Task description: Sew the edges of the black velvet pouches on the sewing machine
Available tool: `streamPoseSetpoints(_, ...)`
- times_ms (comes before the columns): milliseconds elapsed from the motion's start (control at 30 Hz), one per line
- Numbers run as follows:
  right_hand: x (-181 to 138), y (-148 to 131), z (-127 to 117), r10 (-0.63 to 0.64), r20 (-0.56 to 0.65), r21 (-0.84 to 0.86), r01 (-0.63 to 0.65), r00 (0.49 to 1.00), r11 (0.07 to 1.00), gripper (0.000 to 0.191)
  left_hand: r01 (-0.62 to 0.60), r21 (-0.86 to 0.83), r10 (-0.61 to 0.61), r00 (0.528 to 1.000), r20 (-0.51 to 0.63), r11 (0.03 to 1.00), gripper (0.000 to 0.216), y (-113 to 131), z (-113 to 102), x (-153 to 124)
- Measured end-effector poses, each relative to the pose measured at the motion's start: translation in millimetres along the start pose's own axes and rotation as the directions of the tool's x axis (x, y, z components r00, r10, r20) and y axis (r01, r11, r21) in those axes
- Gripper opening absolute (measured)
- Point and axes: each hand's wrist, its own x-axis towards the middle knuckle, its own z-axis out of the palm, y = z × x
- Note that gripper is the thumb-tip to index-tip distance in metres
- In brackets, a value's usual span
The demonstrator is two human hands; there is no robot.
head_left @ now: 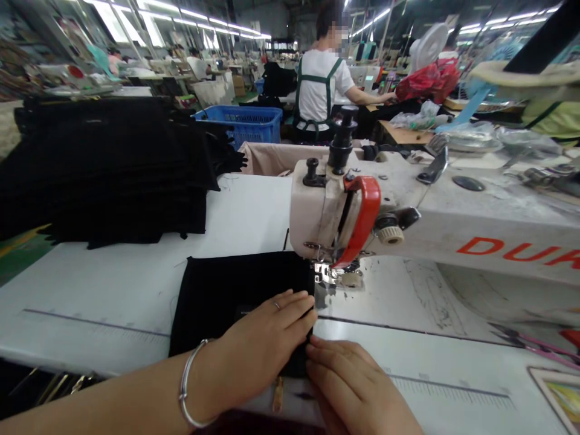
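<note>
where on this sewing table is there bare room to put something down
Bare white table lies between the stack of black fabric and the black piece under the left hand. Another strip runs right of the right hand, before the scissors. It is crowded at the presser foot, where both hands meet.

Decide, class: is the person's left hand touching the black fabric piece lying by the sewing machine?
Touching. The head view shows the left hand lying flat on the black fabric piece, fingers spread over its right edge.
</note>
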Motion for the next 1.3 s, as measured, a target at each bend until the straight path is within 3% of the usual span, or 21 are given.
streamPoseSetpoints(267,12.2,13.7,-2.6,0.120,0.058,0.107,-0.126,0.991,0.986,0.025,-0.031,0.040,0.032,0.999,-0.030,0.999,0.046,-23.3,3.1,21.1)
streamPoseSetpoints(400,22.1,21.8,-7.0,0.186,0.067,0.166,-0.195,0.980,0.967,0.028,-0.038,0.029,0.040,0.997,-0.065,0.999,0.039,-22.1,-1.0,19.5)
streamPoseSetpoints(500,28.9,27.1,-11.0,0.220,0.108,0.229,-0.240,0.969,0.943,0.028,0.067,-0.072,-0.076,0.989,-0.124,0.995,0.031,-10.5,0.0,8.6)
streamPoseSetpoints(600,32.9,30.2,-13.5,0.234,0.136,0.273,-0.263,0.963,0.925,0.029,0.160,-0.203,-0.192,0.970,-0.151,0.966,0.037,-3.4,5.7,-0.1)
streamPoseSetpoints(1067,45.0,53.0,-10.4,0.217,0.176,0.131,-0.241,0.960,0.962,0.028,0.030,-0.286,-0.093,0.974,-0.208,0.958,0.029,-47.5,14.7,20.7)
streamPoseSetpoints(1300,49.0,61.5,-5.5,0.204,0.037,0.035,-0.205,0.978,0.978,0.029,-0.035,-0.242,-0.030,0.965,-0.260,0.970,0.024,-66.4,12.9,35.9)
